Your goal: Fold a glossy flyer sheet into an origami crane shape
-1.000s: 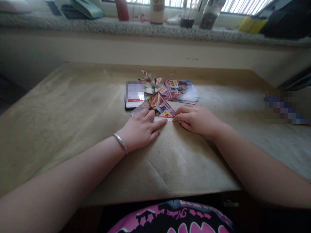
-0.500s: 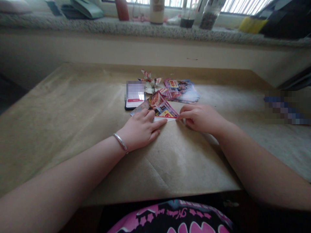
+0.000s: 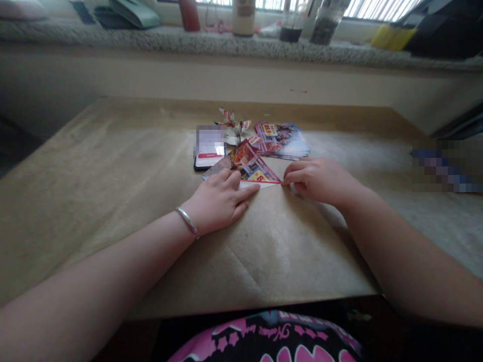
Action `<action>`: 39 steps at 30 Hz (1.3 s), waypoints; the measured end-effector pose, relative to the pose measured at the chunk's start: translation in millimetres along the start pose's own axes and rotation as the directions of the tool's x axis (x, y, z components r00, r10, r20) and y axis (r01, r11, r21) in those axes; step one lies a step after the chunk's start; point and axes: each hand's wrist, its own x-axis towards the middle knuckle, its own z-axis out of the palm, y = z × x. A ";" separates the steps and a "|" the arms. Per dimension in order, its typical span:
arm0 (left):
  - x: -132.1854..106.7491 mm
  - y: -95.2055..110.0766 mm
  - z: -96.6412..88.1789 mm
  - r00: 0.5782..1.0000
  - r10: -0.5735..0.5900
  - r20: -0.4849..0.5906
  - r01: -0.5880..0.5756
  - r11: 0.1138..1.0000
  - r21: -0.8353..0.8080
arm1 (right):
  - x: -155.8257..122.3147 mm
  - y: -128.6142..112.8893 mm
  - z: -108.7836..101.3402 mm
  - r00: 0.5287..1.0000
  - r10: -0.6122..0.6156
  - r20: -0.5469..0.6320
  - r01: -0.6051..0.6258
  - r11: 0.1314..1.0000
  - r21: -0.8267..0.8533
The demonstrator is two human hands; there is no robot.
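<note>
A colourful printed paper [image 3: 249,166], folded into a triangle, lies flat on the brown paper-covered table [image 3: 113,166]. My left hand [image 3: 219,201], with a silver bangle on the wrist, rests on the paper's near left part, fingers stretched out flat along its white lower edge. My right hand [image 3: 320,180] sits at the triangle's right tip, fingers curled and pressed together against the table at that corner.
A phone [image 3: 209,151] lies just behind the folded paper. A small folded paper flower [image 3: 236,128] and a stack of printed flyers [image 3: 283,141] lie further back. Jars, a bottle and other items stand on the speckled window ledge [image 3: 211,42].
My right hand has slid to the right along the paper's lower edge, ending at the triangle's right tip. My left hand has stayed in place.
</note>
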 end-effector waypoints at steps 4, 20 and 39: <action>-0.1 -0.5 -1.6 1.000 -0.002 0.011 0.002 1.000 -0.006 | -1.0 1.1 -2.0 1.000 -0.002 0.024 0.003 1.000 -0.026; 0.4 -0.3 -0.7 1.000 0.005 0.001 -0.005 1.000 0.002 | 4.6 -15.8 9.7 0.984 -0.097 -0.148 0.104 0.994 0.043; 3.0 -0.1 -3.6 1.000 0.030 -0.001 -0.030 0.999 -0.010 | 15.3 -24.7 16.7 0.961 -0.195 -0.195 0.225 0.964 0.144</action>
